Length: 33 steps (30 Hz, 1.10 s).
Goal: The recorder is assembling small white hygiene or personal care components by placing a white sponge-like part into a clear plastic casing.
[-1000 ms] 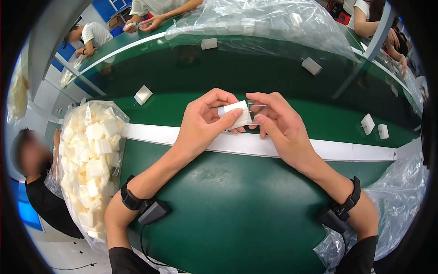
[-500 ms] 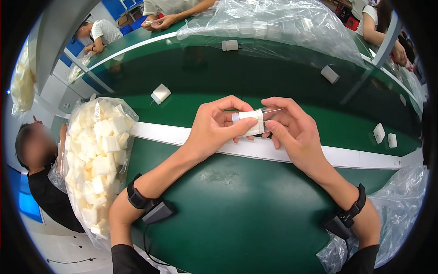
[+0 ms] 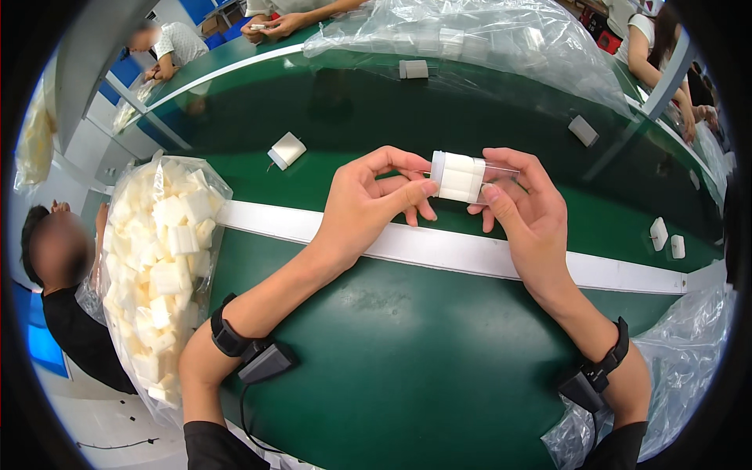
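Observation:
A short clear plastic tube (image 3: pixel 498 174) with white foam-like blocks (image 3: pixel 460 178) inside is held sideways over the white rail. Its left end carries a pale translucent collar (image 3: pixel 438 172). My right hand (image 3: pixel 529 200) is closed around the clear right end, thumb in front and fingers behind. At the collar, my left hand (image 3: pixel 376 196) pinches with thumb and index finger, the other fingers curled loosely below. A thin pin-like line shows at the left end beside the index fingertip. Another thin line runs inside the clear right part.
A clear bag of cream foam blocks (image 3: pixel 168 274) stands at left. A white rail (image 3: pixel 270 220) crosses before the green belt (image 3: pixel 337 125), which carries several similar white pieces (image 3: pixel 287 150). Plastic sheeting (image 3: pixel 501 39) lies at the back, a clear bag (image 3: pixel 666 368) at right. Other people work around.
The tube has moved slightly right and up. My left fingers have slid back to its left end, baring more of the white blocks. Most loose pieces on the belt appear shifted right.

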Motion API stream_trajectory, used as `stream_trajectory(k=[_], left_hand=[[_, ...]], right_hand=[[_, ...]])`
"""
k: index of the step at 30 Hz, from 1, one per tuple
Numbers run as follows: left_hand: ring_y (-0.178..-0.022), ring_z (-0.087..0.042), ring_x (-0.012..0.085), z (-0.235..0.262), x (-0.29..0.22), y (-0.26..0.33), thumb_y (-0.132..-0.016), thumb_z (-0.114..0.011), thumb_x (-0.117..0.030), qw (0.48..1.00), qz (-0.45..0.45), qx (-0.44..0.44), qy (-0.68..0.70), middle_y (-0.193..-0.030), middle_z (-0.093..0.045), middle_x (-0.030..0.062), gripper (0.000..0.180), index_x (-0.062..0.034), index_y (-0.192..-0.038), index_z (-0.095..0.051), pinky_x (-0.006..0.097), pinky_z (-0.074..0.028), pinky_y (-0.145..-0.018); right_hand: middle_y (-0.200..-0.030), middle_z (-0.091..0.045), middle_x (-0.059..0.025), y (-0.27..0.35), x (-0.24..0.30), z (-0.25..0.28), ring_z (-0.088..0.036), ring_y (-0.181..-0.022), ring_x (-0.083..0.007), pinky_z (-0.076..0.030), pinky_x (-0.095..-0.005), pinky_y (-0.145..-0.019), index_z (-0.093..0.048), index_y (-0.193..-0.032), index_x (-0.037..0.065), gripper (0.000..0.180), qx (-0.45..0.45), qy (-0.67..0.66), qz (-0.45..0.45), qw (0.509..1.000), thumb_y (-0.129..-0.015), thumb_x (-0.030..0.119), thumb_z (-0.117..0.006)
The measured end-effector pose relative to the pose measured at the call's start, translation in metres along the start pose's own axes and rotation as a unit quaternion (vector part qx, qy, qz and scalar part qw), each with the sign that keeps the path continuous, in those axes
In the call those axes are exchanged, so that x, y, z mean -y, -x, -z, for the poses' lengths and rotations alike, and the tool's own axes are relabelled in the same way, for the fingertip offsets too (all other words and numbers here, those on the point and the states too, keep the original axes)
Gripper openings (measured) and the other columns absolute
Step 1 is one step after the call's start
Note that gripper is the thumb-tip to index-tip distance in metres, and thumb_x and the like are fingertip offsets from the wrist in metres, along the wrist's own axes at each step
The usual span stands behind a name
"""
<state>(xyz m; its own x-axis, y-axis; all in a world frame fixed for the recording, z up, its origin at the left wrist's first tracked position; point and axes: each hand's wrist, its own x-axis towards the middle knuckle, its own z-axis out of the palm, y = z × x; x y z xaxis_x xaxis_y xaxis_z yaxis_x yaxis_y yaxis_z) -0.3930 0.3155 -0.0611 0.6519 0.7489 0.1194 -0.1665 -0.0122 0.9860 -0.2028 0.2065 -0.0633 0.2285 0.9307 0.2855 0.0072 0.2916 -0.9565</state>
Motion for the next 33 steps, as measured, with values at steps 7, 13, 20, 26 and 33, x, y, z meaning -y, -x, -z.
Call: stream_trajectory(k=[7,13,20,26,33], left_hand=[[-0.077,-0.069,0.0172,-0.001,-0.001,0.000,-0.092,-0.069,-0.001,1.000,-0.007,0.003,0.019,-0.095,-0.068,0.0136,0.017,0.0035,-0.106,-0.060,0.027,-0.052,-0.065],[-0.079,-0.071,0.0195,-0.001,-0.006,0.004,-0.090,-0.071,0.002,1.000,0.004,0.014,0.025,-0.096,-0.069,0.0152,0.019,0.0044,-0.104,-0.058,0.028,-0.055,-0.067],[-0.083,-0.073,0.0221,-0.012,-0.007,0.010,-0.089,-0.070,0.005,0.998,0.026,0.037,0.034,-0.100,-0.066,0.0155,0.024,0.0068,-0.107,-0.056,0.030,-0.060,-0.073],[-0.094,-0.070,0.0200,-0.014,-0.004,0.005,-0.088,-0.070,0.007,0.997,0.011,0.064,0.038,-0.113,-0.062,0.0155,0.028,0.0056,-0.113,-0.056,0.032,-0.059,-0.081],[-0.115,-0.057,0.0173,-0.011,0.007,0.004,-0.084,-0.073,0.008,0.992,-0.111,0.058,0.022,-0.129,-0.053,0.0127,0.037,0.0034,-0.117,-0.057,0.032,-0.055,-0.091]], right_hand=[[-0.111,-0.063,-0.0145,0.001,0.002,-0.002,-0.064,-0.089,-0.0153,-0.051,-0.0255,-0.068,-0.053,-0.130,-0.002,0.033,-0.002,0.010,-0.001,1.000,-0.098,0.003,-0.060],[-0.113,-0.061,-0.0143,-0.001,-0.002,-0.004,-0.063,-0.090,-0.0156,-0.052,-0.0260,-0.068,-0.052,-0.129,-0.002,0.032,0.016,0.003,0.023,1.000,-0.098,0.002,-0.060],[-0.115,-0.060,-0.0116,0.003,-0.005,-0.005,-0.063,-0.095,-0.0156,-0.056,-0.0279,-0.074,-0.055,-0.126,-0.002,0.028,0.061,0.052,0.074,0.994,-0.098,-0.001,-0.058],[-0.119,-0.058,-0.0099,0.001,-0.003,0.001,-0.060,-0.108,-0.0157,-0.053,-0.0309,-0.090,-0.057,-0.122,-0.001,0.027,0.064,0.049,0.066,0.995,-0.095,-0.003,-0.060],[-0.132,-0.047,-0.0114,-0.003,-0.009,0.002,-0.055,-0.118,-0.0191,-0.050,-0.0330,-0.096,-0.058,-0.123,0.001,0.037,0.095,0.071,0.144,0.983,-0.088,-0.008,-0.065]])
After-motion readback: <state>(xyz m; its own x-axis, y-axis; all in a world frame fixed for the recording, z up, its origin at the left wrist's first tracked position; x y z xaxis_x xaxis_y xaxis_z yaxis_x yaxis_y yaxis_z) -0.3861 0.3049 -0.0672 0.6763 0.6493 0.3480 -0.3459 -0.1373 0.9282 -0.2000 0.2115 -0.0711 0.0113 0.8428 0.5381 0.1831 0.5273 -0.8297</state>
